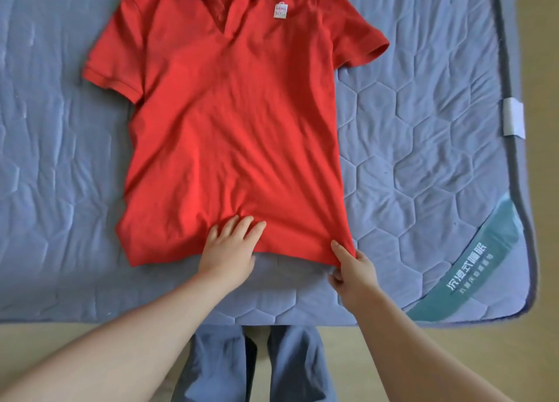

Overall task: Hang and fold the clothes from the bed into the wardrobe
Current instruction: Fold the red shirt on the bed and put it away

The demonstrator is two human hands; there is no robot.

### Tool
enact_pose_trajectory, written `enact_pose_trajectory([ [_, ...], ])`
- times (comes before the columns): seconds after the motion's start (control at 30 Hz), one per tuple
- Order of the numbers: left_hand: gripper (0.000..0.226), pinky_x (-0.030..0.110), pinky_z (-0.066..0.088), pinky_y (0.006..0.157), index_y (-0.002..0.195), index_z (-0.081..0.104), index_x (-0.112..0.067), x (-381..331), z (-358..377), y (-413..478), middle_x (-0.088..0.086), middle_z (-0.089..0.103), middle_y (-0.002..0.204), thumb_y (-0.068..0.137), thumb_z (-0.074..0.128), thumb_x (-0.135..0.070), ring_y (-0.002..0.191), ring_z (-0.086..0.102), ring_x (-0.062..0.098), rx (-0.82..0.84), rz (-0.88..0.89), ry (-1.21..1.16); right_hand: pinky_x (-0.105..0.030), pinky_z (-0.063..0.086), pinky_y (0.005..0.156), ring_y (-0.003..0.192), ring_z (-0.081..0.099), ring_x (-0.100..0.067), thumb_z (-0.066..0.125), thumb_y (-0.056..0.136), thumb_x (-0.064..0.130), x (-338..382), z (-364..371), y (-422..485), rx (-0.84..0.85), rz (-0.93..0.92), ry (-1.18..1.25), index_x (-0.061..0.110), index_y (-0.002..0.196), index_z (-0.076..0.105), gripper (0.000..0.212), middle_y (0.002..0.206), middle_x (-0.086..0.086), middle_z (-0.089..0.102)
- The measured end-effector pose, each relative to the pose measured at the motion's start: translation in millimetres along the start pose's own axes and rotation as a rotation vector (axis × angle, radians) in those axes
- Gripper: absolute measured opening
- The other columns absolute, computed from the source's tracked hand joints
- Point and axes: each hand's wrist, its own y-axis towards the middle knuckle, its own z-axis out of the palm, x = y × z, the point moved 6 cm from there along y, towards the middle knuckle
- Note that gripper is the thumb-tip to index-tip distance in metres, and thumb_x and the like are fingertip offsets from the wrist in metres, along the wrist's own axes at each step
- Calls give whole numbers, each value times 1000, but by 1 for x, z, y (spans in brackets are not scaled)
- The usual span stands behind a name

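A red polo shirt [230, 123] lies spread face up on the bed, collar at the far side and hem toward me, with a small white logo patch on its chest. My left hand [231, 247] presses flat on the hem near its middle, fingers straight. My right hand [352, 268] pinches the hem's near right corner between thumb and fingers, lifting it slightly off the mattress.
The blue quilted mattress cover [423, 129] spreads out on both sides of the shirt. Its right edge has grey piping and a white tag [513, 120]; a teal corner strap [475, 268] with white lettering sits at the near right. My blue trousers [254, 365] stand at the bed's near edge.
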Motion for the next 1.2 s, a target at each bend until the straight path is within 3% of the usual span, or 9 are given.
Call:
enact_pose_trajectory([
  [0.07,72,40,54,66,106,69,-19,-2,4,-2,3,68,107,37,89,-18,95,67,26,-65,26,-8,-23,35,42,47,34,-12,67,85,17,-3,-11,3,-73,5,-3,13,75,49,22,62,-3,37],
  [0.27,40,26,32,96,108,67,-12,14,3,-12,2,60,118,71,54,-9,116,52,20,-237,-209,-539,-26,41,57,63,46,-14,61,88,11,-15,6,13,17,88,441,3,82,53,13,72,-2,47],
  [0.4,18,34,38,86,97,64,1,56,14,-41,18,58,96,81,56,1,90,53,27,-551,-848,-907,-26,44,70,74,52,-10,59,89,21,-23,36,-3,189,183,542,25,107,52,19,84,6,55],
  [0.57,34,28,48,72,98,53,-15,83,63,-73,1,57,88,87,55,-48,77,57,16,-515,-1560,-1705,-27,41,88,87,57,-14,56,92,24,-37,48,-8,164,297,491,19,95,54,6,108,1,56],
  [0.7,31,13,31,55,75,46,-24,104,56,-66,-9,43,74,83,59,-51,59,40,3,-426,-1512,-2087,-34,42,88,117,53,-23,48,97,16,-37,33,1,0,227,490,14,106,53,11,127,-6,50],
  [0.8,22,13,26,51,70,49,-24,123,51,-67,-13,42,68,83,65,-31,51,28,4,-373,-1459,-2104,-30,43,76,80,55,-13,43,99,18,-38,28,4,-42,183,467,20,96,50,8,110,-1,52],
  [0.9,13,12,38,56,76,56,-23,138,44,-71,-14,58,63,83,67,-20,58,46,1,-457,-1412,-2143,-29,45,77,78,54,-13,46,97,29,-33,40,-6,-42,174,498,22,86,49,14,98,1,54],
  [1.03,9,17,52,59,80,61,-21,151,32,-79,-9,67,54,86,62,-14,60,62,4,-613,-1321,-2232,-33,41,87,115,53,-19,44,98,28,-34,38,-5,-92,179,515,20,101,52,12,127,-2,52],
  [1.2,9,15,50,51,78,59,-18,171,36,-92,-7,64,61,87,63,-16,68,56,5,-671,-1263,-2451,-29,50,60,74,51,-11,40,99,26,-36,34,-1,-112,176,504,22,90,49,14,101,4,56],
])
